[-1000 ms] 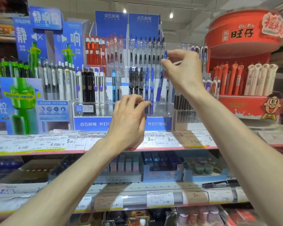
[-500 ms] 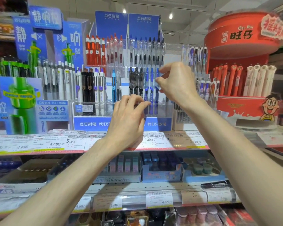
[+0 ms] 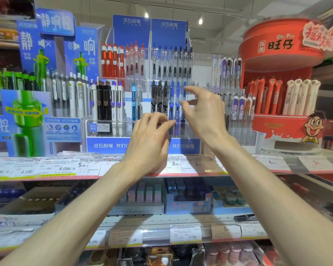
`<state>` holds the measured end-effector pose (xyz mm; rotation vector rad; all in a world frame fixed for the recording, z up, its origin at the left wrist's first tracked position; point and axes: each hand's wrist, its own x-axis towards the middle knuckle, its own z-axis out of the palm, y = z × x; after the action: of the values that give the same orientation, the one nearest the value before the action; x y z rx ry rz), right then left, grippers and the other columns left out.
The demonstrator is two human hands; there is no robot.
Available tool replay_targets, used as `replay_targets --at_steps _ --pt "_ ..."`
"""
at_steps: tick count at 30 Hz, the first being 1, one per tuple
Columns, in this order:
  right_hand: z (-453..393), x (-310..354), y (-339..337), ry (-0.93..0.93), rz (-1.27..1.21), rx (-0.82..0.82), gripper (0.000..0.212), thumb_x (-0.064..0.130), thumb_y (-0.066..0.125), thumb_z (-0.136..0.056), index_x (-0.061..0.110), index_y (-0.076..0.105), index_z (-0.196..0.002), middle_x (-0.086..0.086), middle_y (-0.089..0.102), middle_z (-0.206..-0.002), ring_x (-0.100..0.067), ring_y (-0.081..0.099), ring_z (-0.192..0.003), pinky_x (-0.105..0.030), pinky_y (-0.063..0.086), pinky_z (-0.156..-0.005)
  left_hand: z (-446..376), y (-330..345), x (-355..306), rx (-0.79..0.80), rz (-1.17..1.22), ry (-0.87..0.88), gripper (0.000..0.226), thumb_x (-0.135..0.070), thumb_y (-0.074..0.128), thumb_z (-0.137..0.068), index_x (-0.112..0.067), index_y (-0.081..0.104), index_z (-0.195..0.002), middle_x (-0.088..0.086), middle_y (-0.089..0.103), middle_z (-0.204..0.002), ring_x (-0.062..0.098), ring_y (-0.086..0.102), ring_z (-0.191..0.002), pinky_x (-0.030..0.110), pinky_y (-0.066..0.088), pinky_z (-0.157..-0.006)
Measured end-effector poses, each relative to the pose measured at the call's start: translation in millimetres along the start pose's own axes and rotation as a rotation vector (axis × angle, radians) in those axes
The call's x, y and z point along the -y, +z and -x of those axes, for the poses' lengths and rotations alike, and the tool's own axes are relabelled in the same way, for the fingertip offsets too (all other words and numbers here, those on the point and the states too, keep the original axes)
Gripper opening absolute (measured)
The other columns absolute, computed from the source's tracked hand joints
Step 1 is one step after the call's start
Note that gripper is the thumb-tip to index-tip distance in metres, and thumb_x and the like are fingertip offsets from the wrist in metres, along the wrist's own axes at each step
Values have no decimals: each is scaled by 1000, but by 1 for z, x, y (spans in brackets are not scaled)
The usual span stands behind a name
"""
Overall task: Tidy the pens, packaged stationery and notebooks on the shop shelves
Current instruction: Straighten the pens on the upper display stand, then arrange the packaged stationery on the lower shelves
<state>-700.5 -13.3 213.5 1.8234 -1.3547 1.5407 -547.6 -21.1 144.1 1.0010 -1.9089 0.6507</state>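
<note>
Blue pens (image 3: 176, 104) — upright in the clear display rack (image 3: 181, 131), lower tier, top shelf. Left hand (image 3: 150, 143) — fingers loosely curled, holding nothing, at the rack front. Right hand (image 3: 204, 112) — thumb and forefinger apart, empty, beside the pens.

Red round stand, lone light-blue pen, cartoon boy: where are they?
Red round stand (image 3: 277, 45), head view, on its curved front.
Light-blue pen (image 3: 133, 104), head view, mid-barrel.
Cartoon boy (image 3: 313, 124), head view, on the face.
</note>
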Motion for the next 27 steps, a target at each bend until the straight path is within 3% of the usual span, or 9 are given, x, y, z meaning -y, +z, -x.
replay_targets --at_steps 6,11,16,19,24,27 --pt "23 -6 0 -39 -186 -3 39 26 64 -95 16 61 -132 3 64 -132 -9 63 -110 -35 56 -94 2 -2 2 -2 81 5 41 -21 55 -93 -17 57 -134 -2 53 -124 18 42 -118 39 38 -102" --pt "54 -9 -10 -25 -167 54 42 37 60 -97 20 56 -135 6 62 -127 -7 59 -109 -32 49 -98 14 -10 3 -5 238 -17 39 -27 55 -96 -17 58 -133 -6 55 -129 13 44 -124 39 38 -108" --pt "99 -12 -22 -2 -161 145 57 42 61 -96 20 44 -145 5 56 -138 -11 52 -125 -29 42 -106 51 -21 -4 -55 421 -103 34 -23 60 -95 -18 61 -128 -6 55 -124 14 51 -118 32 48 -97" --pt "128 -14 -28 -36 -141 121 52 39 63 -95 16 50 -140 3 58 -133 -13 53 -123 -25 39 -105 84 -32 -13 -70 519 -164 32 -18 64 -95 -18 62 -127 -6 56 -119 14 59 -110 16 45 -93" --pt "186 -15 -31 -43 -145 92 40 30 65 -94 9 60 -128 -3 61 -124 -19 56 -119 -28 41 -104 141 -32 -16 -55 455 -127 32 -16 64 -91 -10 65 -123 0 60 -117 14 54 -113 22 37 -101" --pt "229 -20 -27 62 -166 177 39 32 65 -94 13 60 -128 3 60 -121 -14 58 -114 -25 44 -98 173 -22 -14 -16 546 -219 31 -20 62 -92 -13 64 -122 -2 61 -115 11 56 -110 23 40 -97"
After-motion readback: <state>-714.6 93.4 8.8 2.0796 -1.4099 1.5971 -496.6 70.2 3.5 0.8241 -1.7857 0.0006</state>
